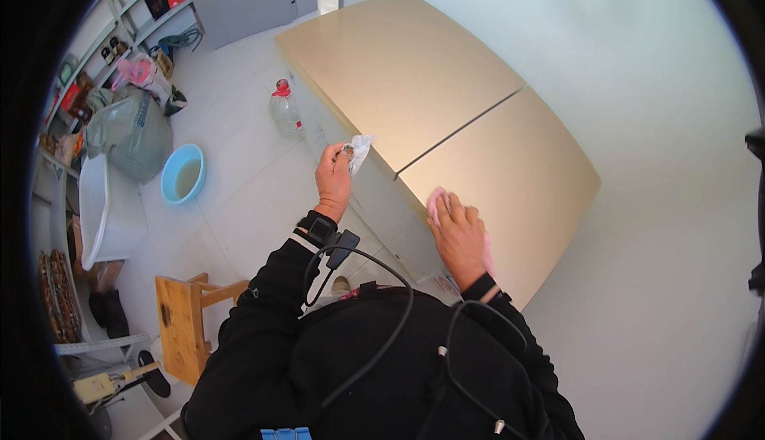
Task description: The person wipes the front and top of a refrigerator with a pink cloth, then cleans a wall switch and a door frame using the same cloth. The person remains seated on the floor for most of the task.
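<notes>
My left hand (334,174) pinches a crumpled whitish piece of paper or wrapper (361,152) with something dark and brownish in it, beside the near edge of a beige-topped cabinet (406,81). Under my right hand (459,234) a pink cloth (437,199) lies on the right half of that top, near its front edge. The fingers press it flat, and part of the cloth shows beside the wrist. A narrow dark gap divides the cabinet top into two panels.
On the floor at left stand a blue basin (183,174) of murky water, a clear plastic bottle (285,108) with a red cap, a white tub (110,213), a stuffed greenish bag (131,132) and a wooden stool (182,326). Shelves (143,27) line the left; a wall borders the cabinet's right.
</notes>
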### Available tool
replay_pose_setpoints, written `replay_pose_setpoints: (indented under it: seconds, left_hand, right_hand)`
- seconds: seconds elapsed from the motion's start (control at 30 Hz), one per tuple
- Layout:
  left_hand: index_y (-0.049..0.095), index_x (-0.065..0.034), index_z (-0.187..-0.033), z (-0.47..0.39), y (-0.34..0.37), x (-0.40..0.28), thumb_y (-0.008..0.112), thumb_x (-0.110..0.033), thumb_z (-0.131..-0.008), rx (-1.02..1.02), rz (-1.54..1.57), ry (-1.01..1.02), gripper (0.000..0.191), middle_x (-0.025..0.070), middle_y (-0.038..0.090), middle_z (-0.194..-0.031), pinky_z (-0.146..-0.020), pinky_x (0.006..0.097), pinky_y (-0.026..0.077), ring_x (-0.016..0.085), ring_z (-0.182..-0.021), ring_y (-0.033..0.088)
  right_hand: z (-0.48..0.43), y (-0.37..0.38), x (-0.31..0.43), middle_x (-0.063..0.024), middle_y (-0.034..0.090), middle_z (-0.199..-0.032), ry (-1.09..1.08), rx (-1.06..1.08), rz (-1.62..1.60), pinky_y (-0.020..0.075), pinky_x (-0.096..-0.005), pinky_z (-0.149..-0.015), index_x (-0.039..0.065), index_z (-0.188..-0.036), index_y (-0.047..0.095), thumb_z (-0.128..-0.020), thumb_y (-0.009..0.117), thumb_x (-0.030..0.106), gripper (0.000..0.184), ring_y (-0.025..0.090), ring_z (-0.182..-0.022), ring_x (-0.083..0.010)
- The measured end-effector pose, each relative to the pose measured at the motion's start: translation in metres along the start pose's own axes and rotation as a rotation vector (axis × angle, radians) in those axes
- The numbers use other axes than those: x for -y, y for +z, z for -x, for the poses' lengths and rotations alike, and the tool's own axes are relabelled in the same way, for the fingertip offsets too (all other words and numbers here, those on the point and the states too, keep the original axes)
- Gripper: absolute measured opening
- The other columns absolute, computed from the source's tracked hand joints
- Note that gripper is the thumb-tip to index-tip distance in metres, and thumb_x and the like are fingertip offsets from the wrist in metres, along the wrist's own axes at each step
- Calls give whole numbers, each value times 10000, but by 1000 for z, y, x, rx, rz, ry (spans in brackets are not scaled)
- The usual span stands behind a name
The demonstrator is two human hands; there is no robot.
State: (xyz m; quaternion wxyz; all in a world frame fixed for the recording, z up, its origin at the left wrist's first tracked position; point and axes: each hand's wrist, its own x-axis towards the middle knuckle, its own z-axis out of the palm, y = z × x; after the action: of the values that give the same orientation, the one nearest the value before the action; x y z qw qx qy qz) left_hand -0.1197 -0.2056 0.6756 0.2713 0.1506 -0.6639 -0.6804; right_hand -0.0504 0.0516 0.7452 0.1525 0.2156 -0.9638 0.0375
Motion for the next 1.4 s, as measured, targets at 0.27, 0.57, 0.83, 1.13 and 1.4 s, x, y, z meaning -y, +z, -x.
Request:
replay_pose_setpoints:
  seconds: [0.27, 0.57, 0.83, 1.13, 1.4]
  left_hand:
    - [631, -8, -971, -8, -57, 52, 547, -110, -886, -93, -22, -163, 157, 32, 645, -827, -715, 255, 467, 107, -758, 566]
    - [633, 0, -947, -14, -113, 98, 577, -137, -874, -285, 29, -355, 165, 17, 633, -814, -690, 243, 456, 94, -744, 547]
    - [646, -22, -913, -25, -133, 88, 602, -157, -870, -298, 39, -410, 148, -7, 608, -760, -634, 239, 433, 71, -697, 516]
    - [649, -26, -916, -22, -143, 101, 601, -166, -875, -305, 168, -536, 154, -16, 581, -726, -573, 237, 397, 71, -640, 478]
    - [635, -35, -912, -21, -187, 115, 607, -179, -871, -410, 166, -634, 152, -31, 540, -687, -525, 239, 368, 67, -593, 457]
  right_hand:
    - [-61, 34, 23, -44, 480, -1339, -132, -11, 85, 455, -410, -776, 141, -1301, 512, -838, 620, 301, 502, 506, -951, -286]
    - [-78, 57, 29, -176, 266, -1500, -373, 175, 347, 357, -456, -919, 215, -1287, 536, -805, 548, 162, 485, 464, -1007, -358]
    - [-86, 52, 28, -203, 293, -1485, -359, 219, 303, 373, -424, -876, 267, -1287, 534, -809, 541, 152, 492, 488, -893, -302]
    - [-119, 66, 46, -209, 326, -1461, -358, 247, 349, 483, -411, -690, 292, -1245, 560, -807, 565, 164, 457, 537, -844, -306]
    - [-116, 54, 39, -256, 342, -1436, -381, 292, 307, 515, -379, -616, 284, -1167, 620, -840, 570, 210, 339, 586, -792, -293]
